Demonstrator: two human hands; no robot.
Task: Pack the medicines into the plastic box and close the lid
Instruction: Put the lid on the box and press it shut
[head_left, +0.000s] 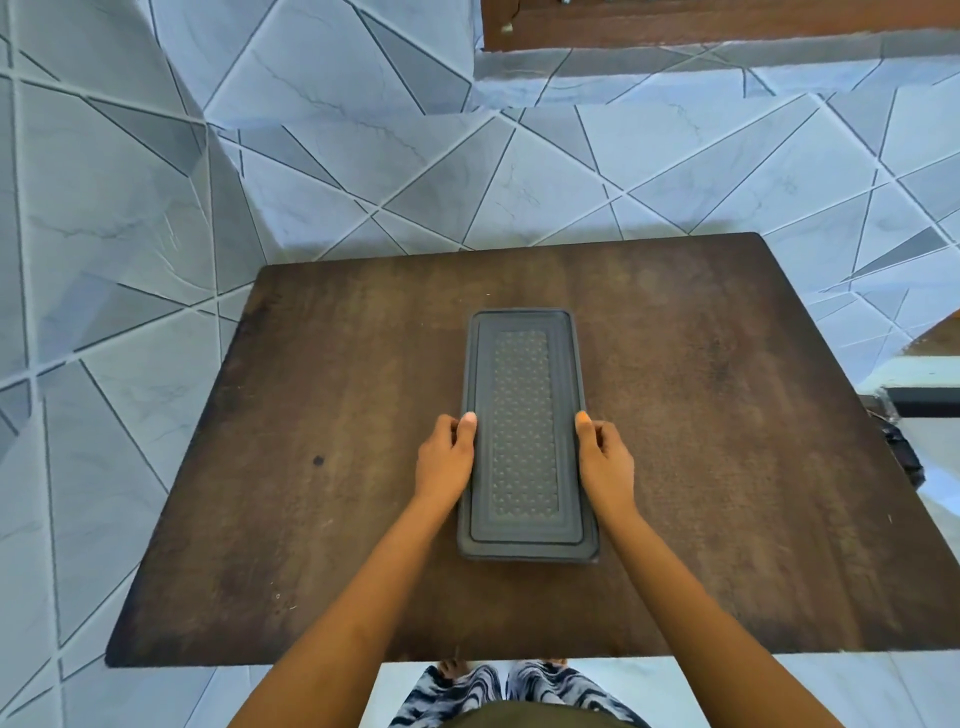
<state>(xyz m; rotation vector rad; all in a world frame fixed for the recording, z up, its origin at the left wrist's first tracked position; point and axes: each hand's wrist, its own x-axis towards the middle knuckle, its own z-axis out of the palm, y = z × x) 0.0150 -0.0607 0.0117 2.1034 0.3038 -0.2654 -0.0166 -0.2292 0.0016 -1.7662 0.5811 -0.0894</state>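
Observation:
A long dark grey plastic box (524, 431) lies lengthwise in the middle of the brown wooden table (311, 467), its textured lid on top and lying flat. My left hand (447, 457) grips the box's left side, thumb on the lid's rim. On the opposite side my right hand (605, 460) holds the right edge the same way. No medicines are visible; the box's inside is hidden by the lid.
The table stands on a tiled floor with grey geometric lines. A dark object (901, 447) sits just beyond the table's right edge. A wooden frame (727, 26) runs along the top right. My patterned trousers (519, 686) show below the near edge.

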